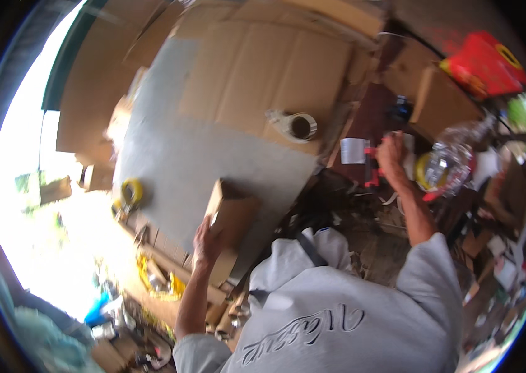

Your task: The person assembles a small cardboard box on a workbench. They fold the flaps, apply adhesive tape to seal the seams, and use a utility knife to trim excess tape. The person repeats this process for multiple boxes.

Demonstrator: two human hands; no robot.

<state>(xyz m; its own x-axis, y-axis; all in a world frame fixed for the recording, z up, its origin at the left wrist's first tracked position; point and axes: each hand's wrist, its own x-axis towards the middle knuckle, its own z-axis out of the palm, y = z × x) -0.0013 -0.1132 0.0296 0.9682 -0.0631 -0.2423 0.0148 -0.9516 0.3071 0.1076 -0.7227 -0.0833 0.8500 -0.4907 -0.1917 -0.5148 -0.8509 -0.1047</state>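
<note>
A small brown cardboard box stands at the near edge of the grey tabletop. My left hand grips its left side, fingers along the edge. Off to the right, my right hand is closed around a red-framed tool that looks like a tape dispenser; blur and my fingers hide part of it. A white piece of paper lies just left of that tool. On a flattened cardboard sheet across the table rests a roll of clear tape.
A yellow tape roll sits at the table's left edge. Right of my right hand are crumpled clear plastic, an open carton and a red bag. Scraps and cardboard clutter the floor on both sides.
</note>
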